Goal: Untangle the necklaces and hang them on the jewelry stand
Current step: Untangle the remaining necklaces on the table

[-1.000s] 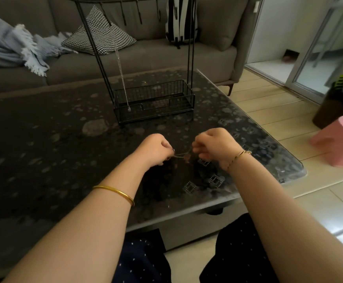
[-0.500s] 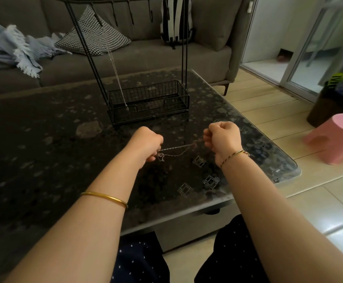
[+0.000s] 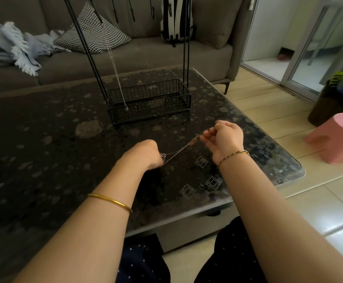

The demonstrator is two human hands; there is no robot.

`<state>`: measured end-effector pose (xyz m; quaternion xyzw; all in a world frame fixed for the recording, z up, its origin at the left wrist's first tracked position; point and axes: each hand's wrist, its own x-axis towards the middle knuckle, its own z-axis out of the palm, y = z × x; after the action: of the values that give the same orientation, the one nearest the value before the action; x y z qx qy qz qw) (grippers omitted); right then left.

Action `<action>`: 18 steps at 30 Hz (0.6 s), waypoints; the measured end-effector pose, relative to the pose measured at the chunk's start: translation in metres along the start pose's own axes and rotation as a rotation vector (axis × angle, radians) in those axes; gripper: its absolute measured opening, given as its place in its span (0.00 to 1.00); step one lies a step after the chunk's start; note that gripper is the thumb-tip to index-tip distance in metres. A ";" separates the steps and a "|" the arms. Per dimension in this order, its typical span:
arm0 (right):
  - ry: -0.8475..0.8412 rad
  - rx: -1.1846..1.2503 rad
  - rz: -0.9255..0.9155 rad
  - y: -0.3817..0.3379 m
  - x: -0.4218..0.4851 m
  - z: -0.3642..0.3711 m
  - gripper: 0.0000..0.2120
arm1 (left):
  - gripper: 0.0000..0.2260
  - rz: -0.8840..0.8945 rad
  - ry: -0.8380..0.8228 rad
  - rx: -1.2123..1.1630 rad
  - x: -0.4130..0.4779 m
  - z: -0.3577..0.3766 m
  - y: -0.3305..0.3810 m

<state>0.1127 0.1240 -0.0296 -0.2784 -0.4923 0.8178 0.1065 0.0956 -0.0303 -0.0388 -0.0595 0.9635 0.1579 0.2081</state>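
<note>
- While I sat at the table (image 3: pixel 44 150), the stand (image 3: pixel 150 99) stood across it, one chain (image 3: pixel 115 66) hung on it.
- My left hand (image 3: pixel 146 154) curled round one end of the necklace (image 3: pixel 178 151); my right hand (image 3: pixel 224 137) pinched the other.
- It ran taut between them, above the table; untangling, I judged, wanted gentle picking next.

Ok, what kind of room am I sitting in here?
Most likely a home living room: a grey sofa with a houndstooth cushion behind a glass-topped coffee table, and a sliding glass door to the right.
</note>
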 end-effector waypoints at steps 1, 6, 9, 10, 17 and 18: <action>-0.029 0.005 0.026 -0.001 -0.001 0.000 0.09 | 0.09 0.009 -0.033 0.000 -0.001 0.000 0.001; -0.185 -0.159 0.060 -0.002 -0.009 -0.001 0.08 | 0.11 0.088 -0.111 -0.094 -0.018 -0.011 0.005; -0.249 -0.271 -0.010 -0.003 -0.010 0.000 0.08 | 0.09 0.112 -0.051 -0.114 -0.021 -0.015 0.003; -0.274 -0.299 -0.030 -0.003 -0.011 0.000 0.08 | 0.08 0.125 0.002 -0.140 -0.021 -0.015 0.003; -0.482 -0.325 -0.092 -0.003 -0.019 0.005 0.08 | 0.09 0.425 -0.011 -0.606 -0.023 -0.013 0.010; -0.499 -0.300 -0.088 -0.004 -0.020 0.005 0.08 | 0.08 0.437 -0.050 -0.627 -0.024 -0.013 0.011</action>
<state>0.1259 0.1130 -0.0177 -0.0596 -0.6305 0.7735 -0.0247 0.1106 -0.0231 -0.0146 0.0903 0.8529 0.4871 0.1647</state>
